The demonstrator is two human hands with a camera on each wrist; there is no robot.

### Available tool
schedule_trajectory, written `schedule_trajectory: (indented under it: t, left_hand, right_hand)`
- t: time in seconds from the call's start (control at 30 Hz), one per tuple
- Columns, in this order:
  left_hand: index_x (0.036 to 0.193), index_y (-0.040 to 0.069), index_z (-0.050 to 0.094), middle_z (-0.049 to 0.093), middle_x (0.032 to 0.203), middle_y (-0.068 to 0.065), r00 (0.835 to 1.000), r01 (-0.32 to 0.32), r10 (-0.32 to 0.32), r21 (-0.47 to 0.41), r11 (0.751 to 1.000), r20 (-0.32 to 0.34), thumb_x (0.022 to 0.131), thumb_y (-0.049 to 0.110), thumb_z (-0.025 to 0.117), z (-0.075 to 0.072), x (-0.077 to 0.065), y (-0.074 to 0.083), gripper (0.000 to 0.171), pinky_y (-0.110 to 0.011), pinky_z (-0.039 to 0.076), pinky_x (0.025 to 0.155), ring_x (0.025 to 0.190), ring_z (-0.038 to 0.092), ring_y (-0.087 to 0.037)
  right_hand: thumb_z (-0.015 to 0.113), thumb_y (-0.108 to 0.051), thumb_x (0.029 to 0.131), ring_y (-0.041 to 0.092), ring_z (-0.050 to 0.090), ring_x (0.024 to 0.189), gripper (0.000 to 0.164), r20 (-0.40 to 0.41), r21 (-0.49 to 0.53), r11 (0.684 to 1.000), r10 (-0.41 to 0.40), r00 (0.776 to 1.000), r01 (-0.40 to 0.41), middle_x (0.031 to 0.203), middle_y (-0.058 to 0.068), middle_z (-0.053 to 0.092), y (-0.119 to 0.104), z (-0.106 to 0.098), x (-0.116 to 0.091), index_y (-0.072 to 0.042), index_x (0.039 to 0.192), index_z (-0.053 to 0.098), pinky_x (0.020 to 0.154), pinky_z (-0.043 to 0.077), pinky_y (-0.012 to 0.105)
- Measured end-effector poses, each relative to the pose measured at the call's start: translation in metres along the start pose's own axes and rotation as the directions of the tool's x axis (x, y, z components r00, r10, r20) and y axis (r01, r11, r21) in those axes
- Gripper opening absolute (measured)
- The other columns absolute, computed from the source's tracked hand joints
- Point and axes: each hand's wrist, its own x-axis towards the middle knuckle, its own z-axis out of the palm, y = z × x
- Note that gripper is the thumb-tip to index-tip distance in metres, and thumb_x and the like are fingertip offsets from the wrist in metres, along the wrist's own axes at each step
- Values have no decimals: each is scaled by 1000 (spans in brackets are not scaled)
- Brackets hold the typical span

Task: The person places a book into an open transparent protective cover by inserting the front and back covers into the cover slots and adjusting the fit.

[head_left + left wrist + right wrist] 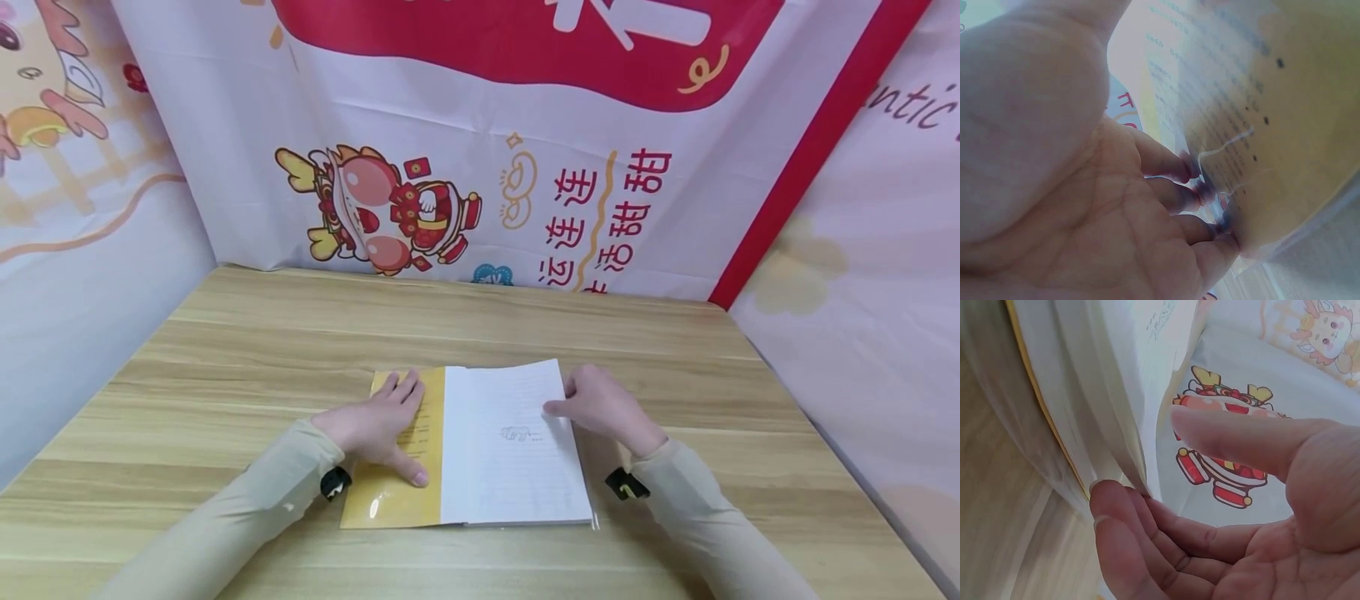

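Observation:
An open book point(517, 450) lies on the wooden table, its yellow inside cover flap point(390, 508) folded out to the left. White pages with a small grey drawing face up on the right. My left hand point(386, 425) rests on the yellow flap with its fingers spread. In the left wrist view, its fingertips touch the printed yellow sheet point(1297, 144). At the right edge of the pages, my right hand point(596, 404) has its thumb over the top page and its other fingers curled at the edge. The right wrist view shows those fingers point(1119, 550) against the pages point(1129, 381).
The wooden table point(465, 321) reaches back to a hanging cloth point(465, 108) with a cartoon dragon and red lettering. More printed cloth hangs along the left and right sides. Each wrist wears a black band.

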Motion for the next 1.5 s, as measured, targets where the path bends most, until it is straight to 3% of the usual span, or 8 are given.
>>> schedule_trajectory:
  t: [0.2, 0.33, 0.5, 0.67, 0.97, 1.17, 1.33, 1.5]
  left_hand:
    - [149, -5, 7, -8, 154, -21, 1000, 5, -5, -1, 1000, 3, 63, 69, 71, 0, 0, 1, 130, -49, 8, 111, 139, -7, -41]
    - [149, -5, 8, -8, 154, -21, 1000, 2, -2, 4, 1000, 1, 64, 70, 71, 1, 0, 1, 130, -49, 9, 111, 139, -6, -41]
    - [149, -7, 8, -7, 154, -23, 1000, -11, 11, -4, 1000, -1, 65, 69, 71, 0, -1, 1, 130, -50, 9, 110, 139, -5, -43]
    - [149, -7, 8, -7, 154, -23, 1000, -7, 7, 4, 1000, -2, 64, 69, 71, -1, -1, 0, 130, -49, 9, 111, 139, -5, -43]
    - [149, -7, 6, -7, 153, -24, 1000, -17, 17, 12, 1000, -11, 64, 69, 71, -3, 0, 0, 131, -49, 8, 111, 139, -6, -43]
    - [149, -7, 7, -7, 153, -23, 1000, -17, 17, 35, 999, -13, 63, 70, 70, -4, 0, 0, 131, -48, 8, 111, 139, -5, -44]
    - [149, -7, 6, -7, 153, -24, 1000, -22, 22, 33, 999, -14, 64, 69, 71, -5, -1, 0, 131, -48, 7, 111, 139, -5, -44]
    - [148, -9, 7, -6, 153, -26, 999, -29, 29, 3, 1000, -19, 65, 68, 72, -7, -2, 0, 130, -50, 8, 110, 138, -5, -45]
  right_hand:
    - [73, -32, 83, 18, 53, 60, 27, 34, 53, 998, 14, 999, -16, 70, 4, 57, 1, -4, -1, -8, 79, 61, 51, 44, 27]
    - [71, -36, 84, 19, 58, 60, 30, 151, 162, 986, -47, 987, 22, 76, 4, 62, 0, -10, -6, -8, 90, 62, 53, 50, 33]
    - [68, -33, 88, 26, 60, 51, 38, 330, 303, 947, -207, 921, 104, 71, 10, 64, -5, -24, -20, -7, 112, 54, 47, 50, 37]
    - [67, -33, 89, 31, 57, 46, 49, 400, 378, 907, -339, 852, 184, 62, 14, 60, -16, -31, -34, -9, 125, 44, 40, 42, 28]
    - [68, -25, 88, 14, 33, 36, 62, 421, 494, 858, -377, 825, 140, 55, 5, 45, -37, -28, -56, -14, 136, 30, 34, 25, 24]
    - [67, -18, 89, 17, 43, 40, 81, 378, 454, 870, -383, 843, 191, 84, 10, 66, -52, -23, -70, -24, 149, 12, 34, 35, 25]
    - [57, -7, 88, 15, 53, 47, 71, 255, 350, 897, -370, 893, 271, 68, 4, 62, -60, -19, -76, -13, 149, 20, 42, 47, 32]
    - [53, -2, 81, 9, 49, 39, 66, 112, 243, 924, -328, 938, 295, 58, -2, 58, -64, -16, -76, 0, 144, 33, 36, 41, 26]
